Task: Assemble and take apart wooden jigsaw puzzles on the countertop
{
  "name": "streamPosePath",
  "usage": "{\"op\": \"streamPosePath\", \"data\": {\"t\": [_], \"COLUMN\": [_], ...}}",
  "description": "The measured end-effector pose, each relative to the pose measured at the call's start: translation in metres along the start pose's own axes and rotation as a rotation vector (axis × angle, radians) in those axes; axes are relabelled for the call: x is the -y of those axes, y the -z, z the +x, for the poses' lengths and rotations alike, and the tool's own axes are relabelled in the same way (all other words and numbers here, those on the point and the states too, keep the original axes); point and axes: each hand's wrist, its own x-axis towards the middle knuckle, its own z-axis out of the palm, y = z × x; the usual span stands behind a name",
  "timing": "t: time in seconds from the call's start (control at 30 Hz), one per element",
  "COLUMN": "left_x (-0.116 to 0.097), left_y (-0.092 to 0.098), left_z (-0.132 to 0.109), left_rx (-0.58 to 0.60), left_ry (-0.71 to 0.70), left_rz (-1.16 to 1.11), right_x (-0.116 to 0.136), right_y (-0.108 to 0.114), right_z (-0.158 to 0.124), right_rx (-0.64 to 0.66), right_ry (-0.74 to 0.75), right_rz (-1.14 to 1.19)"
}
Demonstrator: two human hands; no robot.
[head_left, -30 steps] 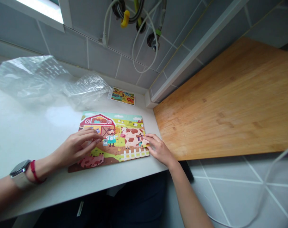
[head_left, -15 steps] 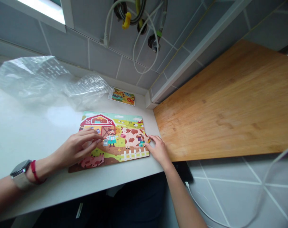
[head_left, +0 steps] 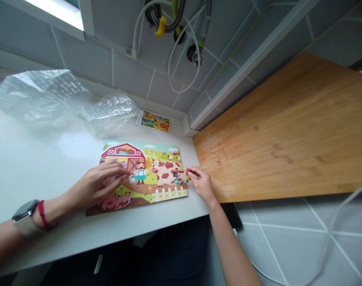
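Observation:
A farm-scene jigsaw puzzle [head_left: 148, 159] with a red barn, a farmer and a cow lies flat on the white counter [head_left: 34, 167]. My left hand [head_left: 95, 184] rests on the puzzle's left middle, fingers stretched out and pressing down, holding nothing. My right hand [head_left: 201, 182] is at the puzzle's right edge. Its fingertips pinch a puzzle piece [head_left: 183, 174] beside the cow, slightly out from the edge. I wear a watch and a red band [head_left: 43, 214] on my left wrist.
Crumpled clear plastic wrap [head_left: 55, 99] lies at the back left. A small picture card [head_left: 153, 121] sits by the tiled wall. A wooden worktop [head_left: 288, 131] adjoins on the right. Hoses [head_left: 175, 35] hang on the wall. A white cable [head_left: 332, 238] runs over the floor tiles.
My right hand slid from lying on the puzzle's right edge to just outside it, and its fingers have closed on a piece there. My left hand has stayed put.

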Motion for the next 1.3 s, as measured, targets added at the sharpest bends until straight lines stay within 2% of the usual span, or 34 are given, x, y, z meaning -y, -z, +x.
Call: {"op": "streamPosePath", "data": {"t": [0.13, 0.37, 0.5, 0.67, 0.8, 0.93, 1.3], "left_x": [-0.003, -0.007, -0.005, -0.002, 0.000, 0.000, -0.005], "left_y": [-0.001, 0.000, 0.001, 0.001, 0.000, 0.000, -0.001], "left_z": [0.000, 0.000, 0.001, 0.000, -0.001, 0.000, 0.001], "left_rx": [0.008, -0.004, 0.013, 0.030, 0.036, 0.028, 0.031], "left_ry": [0.053, 0.060, 0.031, 0.012, -0.001, -0.016, 0.021], "left_rz": [-0.008, -0.021, 0.002, 0.018, 0.022, 0.017, -0.005], "right_x": [-0.003, 0.000, 0.010, 0.014, 0.003, -0.004, -0.005], "right_y": [-0.005, -0.010, -0.014, -0.032, -0.043, -0.046, -0.049], "right_z": [0.004, -0.001, -0.021, -0.054, -0.068, -0.072, -0.073], "right_rx": [0.062, -0.089, -0.067, -0.040, -0.014, -0.049, -0.072], "right_ry": [-0.040, 0.105, 0.211, 0.374, 0.377, 0.366, 0.354], "right_rz": [0.010, -0.204, -0.312, -0.472, -0.588, -0.632, -0.649]}}
